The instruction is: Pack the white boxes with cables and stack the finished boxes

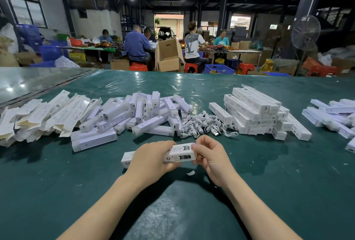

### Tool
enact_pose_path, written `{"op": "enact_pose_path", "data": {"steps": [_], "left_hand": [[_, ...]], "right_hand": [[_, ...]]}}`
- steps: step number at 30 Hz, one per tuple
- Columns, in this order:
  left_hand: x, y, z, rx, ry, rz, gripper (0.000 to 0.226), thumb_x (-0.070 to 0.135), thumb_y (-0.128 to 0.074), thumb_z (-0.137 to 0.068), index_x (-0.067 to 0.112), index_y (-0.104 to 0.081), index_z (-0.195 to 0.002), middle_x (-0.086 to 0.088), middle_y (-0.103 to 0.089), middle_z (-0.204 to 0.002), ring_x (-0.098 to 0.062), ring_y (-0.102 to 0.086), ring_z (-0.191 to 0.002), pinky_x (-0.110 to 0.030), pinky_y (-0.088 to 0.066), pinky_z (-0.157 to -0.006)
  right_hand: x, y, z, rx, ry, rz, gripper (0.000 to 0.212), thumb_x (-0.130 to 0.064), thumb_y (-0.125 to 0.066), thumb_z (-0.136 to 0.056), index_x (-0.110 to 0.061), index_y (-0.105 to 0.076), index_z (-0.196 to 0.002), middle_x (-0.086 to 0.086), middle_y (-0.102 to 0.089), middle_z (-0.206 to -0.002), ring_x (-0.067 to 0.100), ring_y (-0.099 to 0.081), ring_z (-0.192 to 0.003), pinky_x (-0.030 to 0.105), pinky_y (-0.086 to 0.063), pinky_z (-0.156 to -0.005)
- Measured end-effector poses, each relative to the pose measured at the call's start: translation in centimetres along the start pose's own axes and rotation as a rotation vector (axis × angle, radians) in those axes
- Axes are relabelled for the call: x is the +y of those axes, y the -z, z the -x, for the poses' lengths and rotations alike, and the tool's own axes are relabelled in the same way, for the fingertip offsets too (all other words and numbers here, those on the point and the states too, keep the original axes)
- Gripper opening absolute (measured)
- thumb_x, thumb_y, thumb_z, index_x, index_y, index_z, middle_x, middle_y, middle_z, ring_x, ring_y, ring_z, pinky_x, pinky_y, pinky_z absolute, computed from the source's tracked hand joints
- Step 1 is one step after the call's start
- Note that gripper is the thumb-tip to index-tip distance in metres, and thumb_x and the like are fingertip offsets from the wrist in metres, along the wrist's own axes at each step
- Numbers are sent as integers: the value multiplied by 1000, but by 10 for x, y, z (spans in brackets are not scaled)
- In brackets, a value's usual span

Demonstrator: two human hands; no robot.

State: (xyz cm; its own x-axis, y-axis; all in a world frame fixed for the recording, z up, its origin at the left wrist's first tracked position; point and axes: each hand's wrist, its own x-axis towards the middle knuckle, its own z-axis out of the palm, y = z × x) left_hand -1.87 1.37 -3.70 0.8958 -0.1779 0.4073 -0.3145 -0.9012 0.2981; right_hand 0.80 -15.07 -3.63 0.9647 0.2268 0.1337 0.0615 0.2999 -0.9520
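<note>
So both hands are on one long white box (180,153), right in front of the person, near the middle of the green table cover (269,182). The left hand (151,158) is curled over the middle of it, fingers wrapped round the far side, and the box's left end pokes out past the knuckles. The right hand (212,158) pinches the right end, thumb up on the top corner and the other fingers tucked underneath. The printed label side faces the camera. I honestly can't tell if the box is sitting on the table or held just off it.

Just beyond the hands is a tangled heap of white USB cables (207,126). Right of that, touching the cables' edge, is the stack of finished boxes (257,113), several layers high and a bit messy at the bottom. Left of the cables is a jumbled pile of white gadgets (146,113), some in cloudy plastic sleeves. Further left there's a spread of flat unfolded cartons (44,113). Another loose bunch of white boxes (334,116) sits at the far right edge, well apart from the main stack. A little paper scrap (190,172) lies on the cover just under the held box.

In the background, people sit on red stools (138,66) at long tables, with an open cardboard carton (168,55) and a big standing fan (305,32).
</note>
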Motion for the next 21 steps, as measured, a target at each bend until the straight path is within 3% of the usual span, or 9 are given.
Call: {"op": "enact_pose_path", "data": {"steps": [10,14,18,21], "left_hand": [[1,1,0,21,19,29,34,45,-68,-76,29,-59,-105,12,-65,-98,-11,-57,-93,-27,-41,-73],[1,-1,0,60,29,27,36,44,-69,-75,30,-59,-107,12,-66,-99,-11,-58,-93,-25,-41,-73],[4,1,-1,139,50,72,36,40,-72,-73,29,-62,-106,9,-68,-97,-15,-59,-92,-26,-39,-70],[4,7,-3,284,128,170,34,32,-74,-73,28,-65,-106,8,-69,-92,-17,-61,-87,-28,-36,-65]], "right_hand": [[2,-1,-2,38,-6,-107,32,13,-47,-84,-7,-44,-59,6,-41,-48,8,-37,-37,18,-38,-38],[2,-5,-1,43,75,69,28,4,-52,-88,-6,-49,-62,7,-46,-54,9,-41,-44,18,-41,-43],[-2,-10,5,116,293,371,22,-8,-56,-90,-14,-57,-69,1,-56,-65,10,-50,-59,28,-44,-61],[-7,-19,11,85,429,420,25,-1,-58,-87,-26,-63,-87,-10,-63,-88,-2,-57,-81,18,-45,-81]]}}
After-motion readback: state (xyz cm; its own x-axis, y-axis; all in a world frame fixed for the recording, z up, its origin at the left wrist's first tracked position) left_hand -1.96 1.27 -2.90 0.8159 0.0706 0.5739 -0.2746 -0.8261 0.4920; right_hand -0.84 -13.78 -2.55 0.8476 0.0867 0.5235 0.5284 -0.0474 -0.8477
